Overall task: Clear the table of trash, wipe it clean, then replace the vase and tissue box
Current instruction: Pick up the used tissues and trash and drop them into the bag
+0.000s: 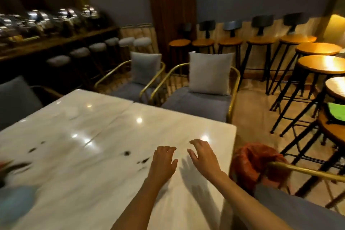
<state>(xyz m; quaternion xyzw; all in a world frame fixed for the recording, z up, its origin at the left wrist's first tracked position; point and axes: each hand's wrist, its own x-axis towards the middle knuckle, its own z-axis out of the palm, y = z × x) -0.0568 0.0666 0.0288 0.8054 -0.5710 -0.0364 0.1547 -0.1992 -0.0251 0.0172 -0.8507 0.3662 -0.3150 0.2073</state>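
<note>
Marble table (104, 183) shows no loose trash, but dark smudges (127, 153) lie just left of the left hand (163, 162), so wiping and replacing the vase and tissue box appear outstanding. Left hand and right hand (202, 155) hover empty above it, fingers spread and slightly curled; a red-lined bin (250, 160) stands just right of the right hand

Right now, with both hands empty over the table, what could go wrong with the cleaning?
1. Neither the left hand nor the right hand holds a cloth; brushing the dark spots bare-handed would probably smear them across the marble table.
2. The red-bagged bin stands beside the table's right edge; anything swept that way might miss it and land on the floor.
</note>
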